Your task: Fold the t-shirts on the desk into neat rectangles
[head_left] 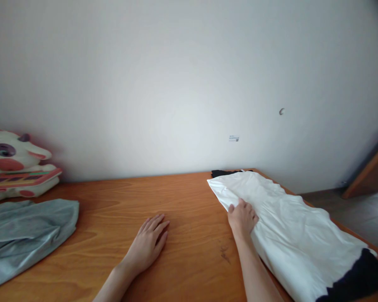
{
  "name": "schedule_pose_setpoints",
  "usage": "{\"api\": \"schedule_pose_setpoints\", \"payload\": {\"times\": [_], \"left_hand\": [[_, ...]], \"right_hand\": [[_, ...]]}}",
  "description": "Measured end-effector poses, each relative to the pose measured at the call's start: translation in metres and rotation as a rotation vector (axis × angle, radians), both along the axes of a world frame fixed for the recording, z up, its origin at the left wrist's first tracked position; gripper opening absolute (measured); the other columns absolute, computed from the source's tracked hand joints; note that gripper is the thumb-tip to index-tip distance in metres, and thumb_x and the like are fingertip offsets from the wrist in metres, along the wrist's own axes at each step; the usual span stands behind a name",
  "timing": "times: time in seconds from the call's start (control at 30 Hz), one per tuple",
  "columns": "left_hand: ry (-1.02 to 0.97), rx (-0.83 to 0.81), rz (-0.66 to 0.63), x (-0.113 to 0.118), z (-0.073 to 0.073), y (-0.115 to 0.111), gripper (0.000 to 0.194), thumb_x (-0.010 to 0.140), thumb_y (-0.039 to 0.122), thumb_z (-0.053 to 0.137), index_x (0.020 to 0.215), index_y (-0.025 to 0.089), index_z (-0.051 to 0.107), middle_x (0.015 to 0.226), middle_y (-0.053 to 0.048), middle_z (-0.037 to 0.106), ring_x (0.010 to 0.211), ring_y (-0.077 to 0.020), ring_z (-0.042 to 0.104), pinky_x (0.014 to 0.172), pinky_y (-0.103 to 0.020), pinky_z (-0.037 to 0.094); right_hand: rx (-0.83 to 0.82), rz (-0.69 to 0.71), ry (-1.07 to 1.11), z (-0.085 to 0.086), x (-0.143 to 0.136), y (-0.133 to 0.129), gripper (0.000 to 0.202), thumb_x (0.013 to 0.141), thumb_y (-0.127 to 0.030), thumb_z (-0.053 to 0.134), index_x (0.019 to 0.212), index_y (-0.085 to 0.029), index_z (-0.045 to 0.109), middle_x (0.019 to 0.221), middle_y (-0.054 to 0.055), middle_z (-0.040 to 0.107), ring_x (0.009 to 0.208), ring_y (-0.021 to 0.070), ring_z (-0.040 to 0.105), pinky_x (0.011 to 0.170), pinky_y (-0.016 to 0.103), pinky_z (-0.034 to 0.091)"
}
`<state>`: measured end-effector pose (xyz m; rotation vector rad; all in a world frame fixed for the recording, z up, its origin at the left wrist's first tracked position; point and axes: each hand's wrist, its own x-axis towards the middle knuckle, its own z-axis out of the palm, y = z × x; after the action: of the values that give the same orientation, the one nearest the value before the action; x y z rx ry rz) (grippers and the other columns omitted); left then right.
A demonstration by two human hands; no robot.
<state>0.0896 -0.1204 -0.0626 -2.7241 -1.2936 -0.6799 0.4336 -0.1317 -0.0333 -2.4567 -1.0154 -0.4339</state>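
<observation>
My left hand (148, 243) lies palm down on the bare wooden tabletop, its fingers stretched out and holding nothing. On the right, my right hand (243, 216) rests on the left edge of a white garment (296, 226), its fingers curled into the fabric and their tips hidden. The garment stretches in a long, slightly wrinkled strip from the wall towards me. Black fabric (362, 279) shows at its near end, and more black cloth (222, 173) peeks out at the far end.
A grey folded cloth (34, 235) lies at the left of the wooden table (182, 197). Behind it stands a cow-shaped toy keyboard (22, 176). A pale wall (176, 92) borders the table's back; past its right edge is the floor (362, 214).
</observation>
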Motion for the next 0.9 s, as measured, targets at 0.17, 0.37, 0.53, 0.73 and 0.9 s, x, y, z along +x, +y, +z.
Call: {"api": "schedule_pose_setpoints", "payload": {"times": [0.17, 0.37, 0.53, 0.73, 0.9], "left_hand": [[-0.008, -0.005, 0.005, 0.000, 0.000, -0.001, 0.038, 0.101, 0.035, 0.047, 0.131, 0.026, 0.067, 0.144, -0.010, 0.062, 0.133, -0.0291, 0.059, 0.113, -0.053, 0.046], [-0.044, -0.022, -0.004, 0.000, 0.001, -0.002, 0.037, 0.100, 0.036, 0.048, 0.130, 0.026, 0.067, 0.143, -0.009, 0.063, 0.132, -0.0294, 0.059, 0.114, -0.053, 0.046], [-0.190, -0.026, 0.050, 0.003, 0.005, -0.005, 0.052, 0.098, 0.037, 0.052, 0.147, 0.022, 0.048, 0.142, -0.012, 0.062, 0.129, -0.0285, 0.060, 0.111, -0.049, 0.049], [-0.340, 0.032, -0.004, 0.008, 0.018, -0.018, 0.113, 0.082, 0.054, 0.071, 0.163, 0.020, -0.001, 0.164, -0.022, 0.030, 0.147, -0.0383, 0.038, 0.114, -0.056, 0.043], [-0.264, 0.006, -0.050, 0.008, 0.016, -0.019, 0.104, 0.077, 0.049, 0.074, 0.160, 0.023, 0.018, 0.160, -0.019, 0.039, 0.146, -0.0383, 0.040, 0.116, -0.057, 0.039]], "right_hand": [[-0.082, 0.015, 0.063, -0.003, 0.008, -0.002, 0.029, 0.099, -0.025, 0.045, 0.109, -0.014, 0.071, 0.111, 0.017, 0.067, 0.103, 0.0321, 0.062, 0.080, 0.042, 0.042], [0.185, 0.095, 0.098, -0.004, 0.011, 0.002, 0.031, 0.101, -0.035, 0.044, 0.098, -0.018, 0.070, 0.106, 0.014, 0.070, 0.098, 0.0298, 0.062, 0.083, 0.043, 0.041], [0.701, 0.533, 0.115, 0.006, -0.010, 0.008, 0.035, 0.102, -0.041, 0.041, 0.088, -0.019, 0.064, 0.095, 0.016, 0.071, 0.093, 0.0281, 0.063, 0.091, 0.049, 0.043], [0.503, 1.350, 0.139, 0.030, -0.111, -0.015, 0.022, 0.100, -0.039, 0.052, 0.088, -0.027, 0.066, 0.084, 0.000, 0.074, 0.080, 0.0156, 0.067, 0.086, 0.030, 0.051], [0.458, 1.499, 0.235, 0.028, -0.150, -0.032, 0.019, 0.100, -0.028, 0.048, 0.090, -0.024, 0.064, 0.081, 0.002, 0.072, 0.083, 0.0187, 0.065, 0.086, 0.035, 0.047]]}}
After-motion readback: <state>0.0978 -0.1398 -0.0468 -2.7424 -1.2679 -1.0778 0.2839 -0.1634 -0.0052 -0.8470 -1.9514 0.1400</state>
